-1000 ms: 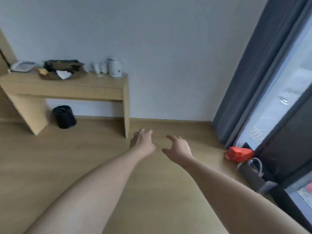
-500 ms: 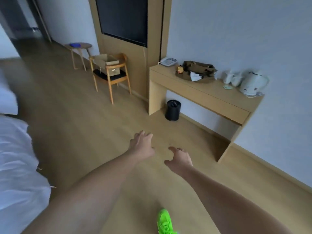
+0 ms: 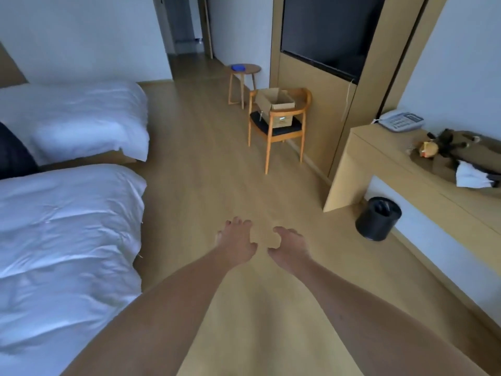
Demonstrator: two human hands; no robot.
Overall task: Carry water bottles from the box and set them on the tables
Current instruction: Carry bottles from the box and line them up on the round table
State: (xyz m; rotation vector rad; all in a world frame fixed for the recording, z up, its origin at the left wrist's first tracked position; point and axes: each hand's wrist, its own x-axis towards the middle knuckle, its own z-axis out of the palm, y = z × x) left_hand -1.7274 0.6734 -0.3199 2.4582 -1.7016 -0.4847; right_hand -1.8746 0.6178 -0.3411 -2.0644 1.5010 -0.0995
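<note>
Wooden floor [image 3: 217,164] ran between two beds and a chair [image 3: 279,131] carrying the open box [image 3: 275,103]. Left hand [image 3: 237,244] and right hand [image 3: 288,246] hovered empty, each grip loosely wide.

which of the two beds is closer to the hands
The nearer bed, the one at lower left beside the left hand. The other bed lies farther up the room.

Pale honey-wood floor [image 3: 217,169] is running plain through the room, the desk [image 3: 379,158] matching it; white bedding [image 3: 67,226] is looking faintly blue, a tan box [image 3: 275,100] is sitting on an orange-wood chair [image 3: 271,142] with a black seat, a black bin [image 3: 378,218] is showing beside grey-white walls [image 3: 81,36], something blue lying on the brown stool [image 3: 244,70]
</note>
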